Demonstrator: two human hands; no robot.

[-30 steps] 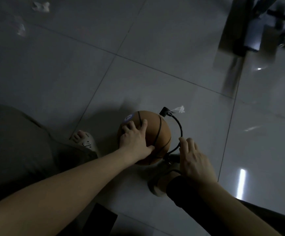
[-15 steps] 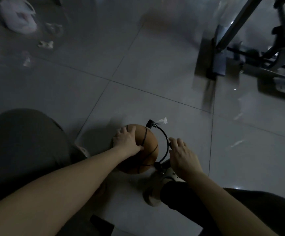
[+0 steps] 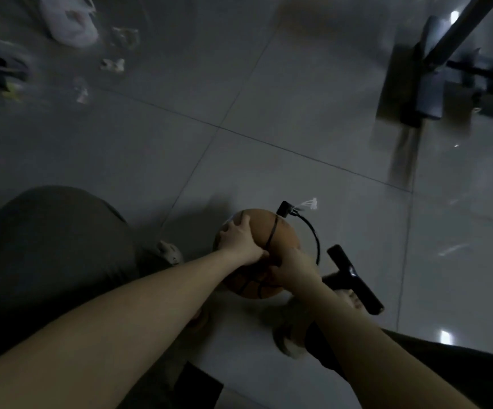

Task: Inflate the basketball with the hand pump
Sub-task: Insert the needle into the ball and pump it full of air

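An orange basketball (image 3: 283,234) sits on the grey tiled floor between my feet. My left hand (image 3: 242,240) lies spread over its upper left side. My right hand (image 3: 294,267) presses against its lower right side; its fingertips are hidden. A black hose (image 3: 313,234) curves from a black nozzle (image 3: 285,209) at the ball's far top round to the hand pump. The pump's black T-handle (image 3: 354,278) stands free just right of my right wrist, with no hand on it. The pump's barrel is hidden behind my right arm.
My sandalled feet (image 3: 167,252) (image 3: 289,338) flank the ball, and my left knee (image 3: 47,246) fills the left side. A dark metal equipment frame (image 3: 425,84) stands at the top right. A plastic bag (image 3: 68,22) and small scraps lie at the top left.
My right hand has left the pump handle and moved left onto the ball, uncovering the handle. My left hand stays on the ball. The view has shifted.
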